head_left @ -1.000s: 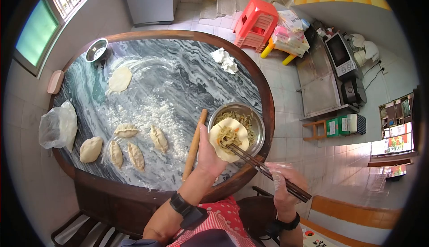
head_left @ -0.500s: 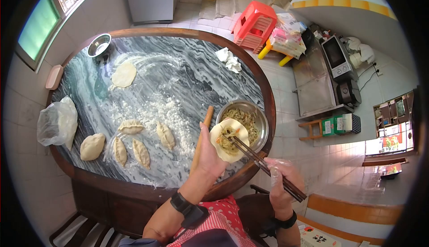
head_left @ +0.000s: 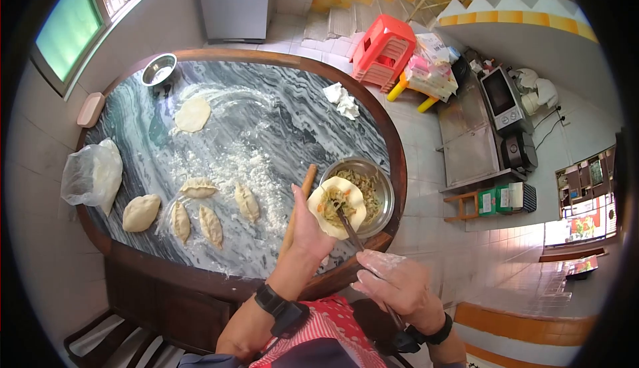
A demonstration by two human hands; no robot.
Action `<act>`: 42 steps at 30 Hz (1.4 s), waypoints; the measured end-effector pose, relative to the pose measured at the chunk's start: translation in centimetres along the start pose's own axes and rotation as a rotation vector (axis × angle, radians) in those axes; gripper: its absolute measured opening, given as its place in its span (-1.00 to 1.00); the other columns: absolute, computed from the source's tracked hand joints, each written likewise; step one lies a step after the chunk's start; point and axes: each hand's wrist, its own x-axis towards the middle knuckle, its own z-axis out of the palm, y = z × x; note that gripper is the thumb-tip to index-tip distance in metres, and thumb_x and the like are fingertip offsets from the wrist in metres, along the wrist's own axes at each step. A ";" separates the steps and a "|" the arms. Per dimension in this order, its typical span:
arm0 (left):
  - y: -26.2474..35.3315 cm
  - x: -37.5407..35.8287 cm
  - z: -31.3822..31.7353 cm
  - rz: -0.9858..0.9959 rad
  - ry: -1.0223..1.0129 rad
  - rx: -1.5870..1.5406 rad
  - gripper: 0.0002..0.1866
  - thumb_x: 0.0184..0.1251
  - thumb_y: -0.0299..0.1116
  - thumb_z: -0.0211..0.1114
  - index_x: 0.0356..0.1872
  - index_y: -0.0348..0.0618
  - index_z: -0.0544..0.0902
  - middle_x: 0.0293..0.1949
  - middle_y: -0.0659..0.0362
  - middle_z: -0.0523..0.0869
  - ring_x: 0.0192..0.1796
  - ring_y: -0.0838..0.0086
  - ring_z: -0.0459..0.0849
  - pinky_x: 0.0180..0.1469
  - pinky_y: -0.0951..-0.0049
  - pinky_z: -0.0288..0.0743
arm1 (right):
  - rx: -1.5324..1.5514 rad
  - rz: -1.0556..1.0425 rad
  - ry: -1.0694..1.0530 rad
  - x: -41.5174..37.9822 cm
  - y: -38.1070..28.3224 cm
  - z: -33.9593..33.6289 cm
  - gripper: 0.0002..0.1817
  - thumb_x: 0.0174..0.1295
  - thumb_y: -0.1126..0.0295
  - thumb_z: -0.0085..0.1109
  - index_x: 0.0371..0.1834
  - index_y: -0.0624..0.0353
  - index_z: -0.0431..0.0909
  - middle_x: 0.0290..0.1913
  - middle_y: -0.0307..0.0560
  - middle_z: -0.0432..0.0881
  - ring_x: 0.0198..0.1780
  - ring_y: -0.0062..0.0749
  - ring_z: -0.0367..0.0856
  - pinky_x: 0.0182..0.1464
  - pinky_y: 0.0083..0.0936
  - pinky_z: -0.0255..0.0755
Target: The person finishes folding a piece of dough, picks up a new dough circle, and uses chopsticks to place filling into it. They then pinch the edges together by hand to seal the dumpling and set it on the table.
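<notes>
My left hand cradles a round dumpling wrapper on its palm and fingers, with a heap of vegetable filling in the middle. In my right hand is a pair of dark chopsticks, their tips pressed into that filling. Flour whitens the right fingers. Just beyond the wrapper stands a metal bowl of shredded filling, partly covered by the wrapper. A wooden rolling pin lies on the table, partly hidden behind my left hand.
Several pleated dumplings lie on the floured marble table. A dough lump and a plastic bag sit at the left. Farther back are a flat wrapper, a small metal bowl and crumpled tissue.
My right hand has swung toward my body and left, so the chopsticks stand steeper, with their tips in the filling's middle. The wrapper in my left hand has shifted slightly left.
</notes>
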 end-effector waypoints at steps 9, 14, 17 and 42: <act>-0.3 -0.2 -0.4 0.088 -0.071 -0.013 -0.28 0.49 0.30 -0.49 0.52 0.17 0.03 0.39 0.04 0.36 0.39 0.07 0.37 0.37 -0.13 0.29 | 0.217 0.101 0.148 -1.3 1.2 -3.4 -0.79 0.06 0.48 0.42 -0.24 0.19 0.62 -0.15 0.09 0.72 -0.19 -0.14 0.74 -0.12 -0.41 0.63; -0.4 -1.0 0.3 0.090 -0.069 -0.017 -0.25 0.46 0.34 -0.47 0.49 0.13 0.09 0.37 0.07 0.38 0.39 0.10 0.38 0.38 -0.09 0.28 | 0.478 0.247 0.391 -1.6 2.0 -3.6 -0.85 0.12 0.54 0.32 -0.24 0.26 0.62 -0.20 0.14 0.73 -0.21 -0.10 0.74 -0.14 -0.40 0.62; -0.6 -1.1 0.1 0.095 -0.093 0.000 -0.25 0.45 0.35 -0.45 0.48 0.12 0.11 0.37 0.07 0.39 0.38 0.11 0.39 0.38 -0.08 0.29 | 0.311 0.082 0.235 -0.6 1.7 -4.8 -0.88 0.14 0.50 0.31 -0.27 0.25 0.61 -0.21 0.13 0.73 -0.23 -0.12 0.75 -0.19 -0.41 0.62; -2.2 -3.4 1.8 0.115 -0.167 0.012 -0.25 0.47 0.32 -0.43 0.46 0.06 0.18 0.38 0.02 0.37 0.38 0.10 0.38 0.40 -0.03 0.28 | 0.231 -0.117 0.112 0.2 0.9 -5.6 -0.74 -0.03 0.49 0.49 -0.28 0.25 0.61 -0.26 0.11 0.73 -0.26 -0.11 0.76 -0.25 -0.40 0.63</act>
